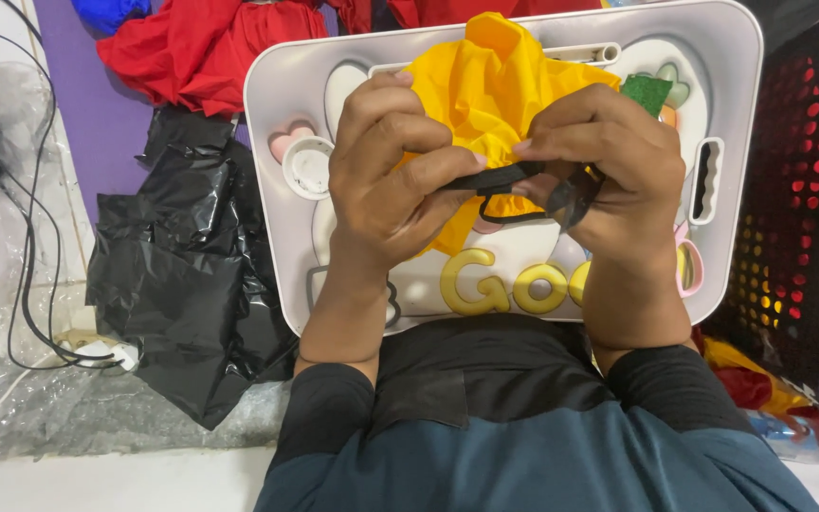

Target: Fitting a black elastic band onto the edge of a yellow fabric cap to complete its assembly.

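At frame left lies crumpled black plastic sheeting (187,275). At centre, over a white plastic lap tray (272,123), the left hand (386,185) pinches a black elastic strap (495,177) on a bunched yellow fabric piece (500,85); the right hand (604,171) grips the strap's looped end. The strap appears mid-stretch; further pulling calls for steady tension. A black perforated basket (798,190) stands at right.

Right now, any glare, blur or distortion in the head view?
Head view: even, soft light, faint shadows; hands, yellow cloth and black strap sharp; mild sheen on the white tray and black plastic bags; slight wide-angle bend at the edges.
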